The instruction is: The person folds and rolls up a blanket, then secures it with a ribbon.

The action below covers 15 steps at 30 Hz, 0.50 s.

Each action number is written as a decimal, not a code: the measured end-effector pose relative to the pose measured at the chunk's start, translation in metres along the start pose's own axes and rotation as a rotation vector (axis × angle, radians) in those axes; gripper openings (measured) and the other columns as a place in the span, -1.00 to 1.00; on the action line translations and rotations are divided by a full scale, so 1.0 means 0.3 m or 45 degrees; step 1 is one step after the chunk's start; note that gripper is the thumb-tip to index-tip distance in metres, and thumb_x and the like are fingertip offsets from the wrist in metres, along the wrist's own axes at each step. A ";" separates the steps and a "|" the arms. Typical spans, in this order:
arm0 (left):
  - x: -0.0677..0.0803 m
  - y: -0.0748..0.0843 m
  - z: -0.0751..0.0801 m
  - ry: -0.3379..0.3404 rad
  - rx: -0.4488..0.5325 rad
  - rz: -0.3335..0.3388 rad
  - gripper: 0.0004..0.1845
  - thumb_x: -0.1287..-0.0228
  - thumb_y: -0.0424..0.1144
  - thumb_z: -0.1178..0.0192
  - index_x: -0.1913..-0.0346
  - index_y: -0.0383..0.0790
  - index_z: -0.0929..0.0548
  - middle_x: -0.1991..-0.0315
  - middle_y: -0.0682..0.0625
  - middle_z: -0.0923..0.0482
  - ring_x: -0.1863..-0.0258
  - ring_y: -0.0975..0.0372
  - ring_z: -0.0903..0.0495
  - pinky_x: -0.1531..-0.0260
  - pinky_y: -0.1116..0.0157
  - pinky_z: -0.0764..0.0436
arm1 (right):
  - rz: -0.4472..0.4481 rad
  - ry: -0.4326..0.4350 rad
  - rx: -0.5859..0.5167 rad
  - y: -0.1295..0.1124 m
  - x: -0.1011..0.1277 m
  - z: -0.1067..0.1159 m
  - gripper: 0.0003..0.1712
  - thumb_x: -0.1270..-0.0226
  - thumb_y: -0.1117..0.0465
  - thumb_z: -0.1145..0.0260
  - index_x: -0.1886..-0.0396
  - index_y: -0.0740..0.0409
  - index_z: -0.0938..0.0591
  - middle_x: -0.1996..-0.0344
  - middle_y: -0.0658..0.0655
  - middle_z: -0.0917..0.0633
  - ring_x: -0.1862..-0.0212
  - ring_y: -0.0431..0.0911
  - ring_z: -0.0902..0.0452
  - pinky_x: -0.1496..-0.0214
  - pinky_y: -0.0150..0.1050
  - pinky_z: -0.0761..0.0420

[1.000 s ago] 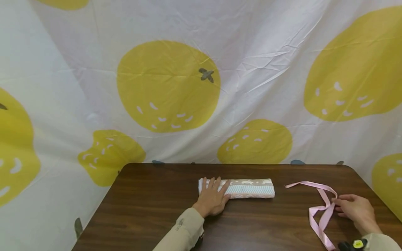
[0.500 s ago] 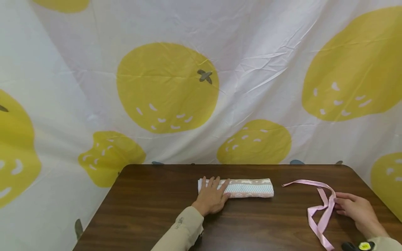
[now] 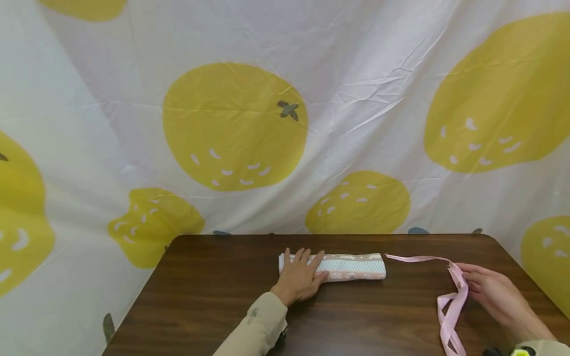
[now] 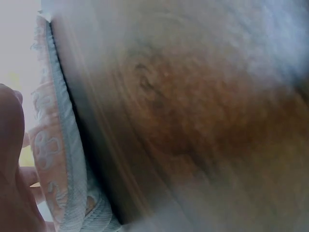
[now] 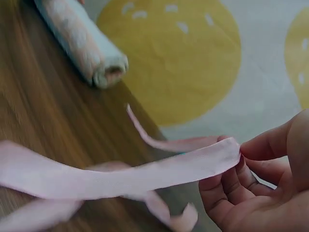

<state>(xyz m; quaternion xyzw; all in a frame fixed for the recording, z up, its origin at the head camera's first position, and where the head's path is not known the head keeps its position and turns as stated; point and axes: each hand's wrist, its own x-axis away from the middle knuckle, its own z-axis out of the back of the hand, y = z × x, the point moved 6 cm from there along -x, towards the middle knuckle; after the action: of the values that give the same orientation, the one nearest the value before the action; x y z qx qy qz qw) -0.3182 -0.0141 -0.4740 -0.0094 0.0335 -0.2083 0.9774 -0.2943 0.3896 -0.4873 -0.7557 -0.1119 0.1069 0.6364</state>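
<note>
From the head view, the left hand [image 3: 299, 280] lies flat with straight fingers on the near end of the rolled towel [image 3: 345, 267], apparently to keep it from unrolling on the bench [image 3: 213, 306], while the right hand [image 3: 492, 292] pinches the pink ribbon [image 3: 450, 306] well to the right. The left wrist view shows the towel's edge [image 4: 58, 159] against the wood. In the right wrist view, the fingers [image 5: 251, 150] hold the ribbon [image 5: 145, 174] lifted, its end loose.
</note>
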 end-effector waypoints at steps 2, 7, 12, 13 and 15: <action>-0.001 -0.004 0.004 0.005 0.031 0.003 -0.36 -0.53 0.24 0.30 -0.53 0.08 -0.18 -0.41 -0.14 -0.33 -0.44 0.00 -0.25 -0.37 -0.26 -0.09 | -0.023 0.011 0.011 -0.017 -0.006 -0.031 -0.48 -0.56 0.42 0.10 0.07 -0.19 -0.71 0.09 -0.27 -0.68 0.05 -0.44 -0.55 0.12 -0.43 -0.60; 0.002 -0.016 0.009 0.017 0.107 0.001 -0.37 -0.54 0.23 0.27 -0.53 0.05 -0.20 -0.43 -0.15 -0.31 -0.45 0.00 -0.23 -0.37 -0.26 -0.08 | -0.019 0.021 0.055 -0.073 -0.012 -0.115 -0.53 -0.56 0.37 0.03 0.02 -0.23 -0.70 0.22 -0.19 -0.64 0.24 -0.33 -0.54 0.26 -0.37 -0.58; 0.010 0.004 0.046 0.085 0.199 -0.047 -0.39 -0.54 0.19 0.23 -0.50 0.01 -0.26 -0.41 -0.14 -0.33 -0.45 0.00 -0.22 -0.37 -0.26 -0.10 | -0.017 -0.072 0.103 -0.133 -0.009 -0.222 -0.56 -0.61 0.31 0.08 -0.07 -0.24 -0.65 0.42 -0.11 -0.51 0.48 -0.19 -0.36 0.47 -0.27 -0.42; 0.013 0.014 0.058 0.102 0.224 -0.063 -0.40 -0.54 0.19 0.21 -0.49 0.00 -0.29 -0.41 -0.13 -0.34 -0.45 0.01 -0.22 -0.36 -0.26 -0.10 | -0.016 -0.102 0.118 -0.144 -0.008 -0.247 -0.56 -0.62 0.30 0.09 -0.09 -0.24 -0.63 0.46 -0.11 -0.47 0.52 -0.15 -0.28 0.50 -0.24 -0.34; 0.023 0.040 0.086 0.134 0.285 -0.101 -0.42 -0.54 0.16 0.18 -0.46 -0.01 -0.34 -0.39 -0.12 -0.36 -0.45 0.01 -0.23 -0.36 -0.25 -0.12 | -0.012 -0.167 0.138 -0.165 -0.008 -0.299 -0.55 -0.62 0.30 0.10 -0.12 -0.24 -0.61 0.49 -0.11 -0.42 0.53 -0.07 -0.16 0.52 -0.18 -0.18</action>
<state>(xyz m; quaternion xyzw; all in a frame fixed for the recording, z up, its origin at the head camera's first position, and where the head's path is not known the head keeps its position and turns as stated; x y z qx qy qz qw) -0.3053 -0.0058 -0.4491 0.1094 0.0610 -0.2494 0.9603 -0.2709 0.3128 -0.4235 -0.7111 -0.1510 0.1592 0.6680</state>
